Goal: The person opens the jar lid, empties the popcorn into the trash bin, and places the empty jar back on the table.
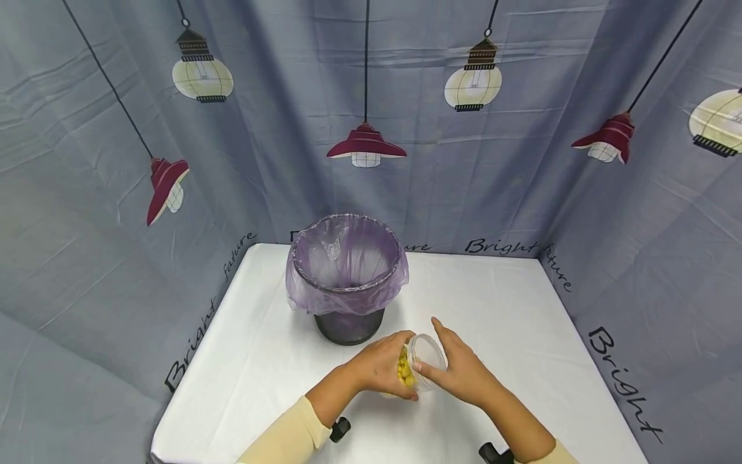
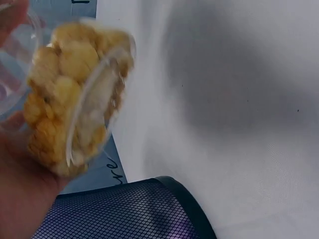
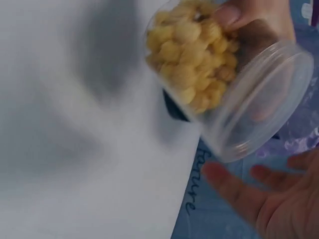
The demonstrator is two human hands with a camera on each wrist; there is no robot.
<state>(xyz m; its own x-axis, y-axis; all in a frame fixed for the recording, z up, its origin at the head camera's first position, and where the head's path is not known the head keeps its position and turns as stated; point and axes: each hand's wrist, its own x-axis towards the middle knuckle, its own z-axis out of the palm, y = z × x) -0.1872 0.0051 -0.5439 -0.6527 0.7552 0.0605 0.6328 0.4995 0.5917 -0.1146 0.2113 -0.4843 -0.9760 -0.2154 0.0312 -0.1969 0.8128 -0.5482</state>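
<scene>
— What do the fingers have?

— The left hand [image 1: 379,364] has its fingers curled round a clear jar [image 3: 229,122]. The right hand [image 1: 466,370], at three o'clock of it, spreads its fingers near the rim, gripping nothing; I can't tell whether its thumb touches.

— Why like that?

— I'd judge the left bears the weight, leaving the right free at the rim. The jar tilts above the table [image 1: 493,309], rim towards about three, with yellow popcorn-like pieces [image 3: 192,55] lying towards its base. Whether a lid covers it, I can't tell.

— And farther out?

— Between ten and eleven o'clock stands a black bin [image 1: 350,328], its purple liner [image 1: 348,301] folded over the rim, presumably against slipping. Beyond, at twelve, hangs a grey-blue curtain [image 1: 522,161].
</scene>
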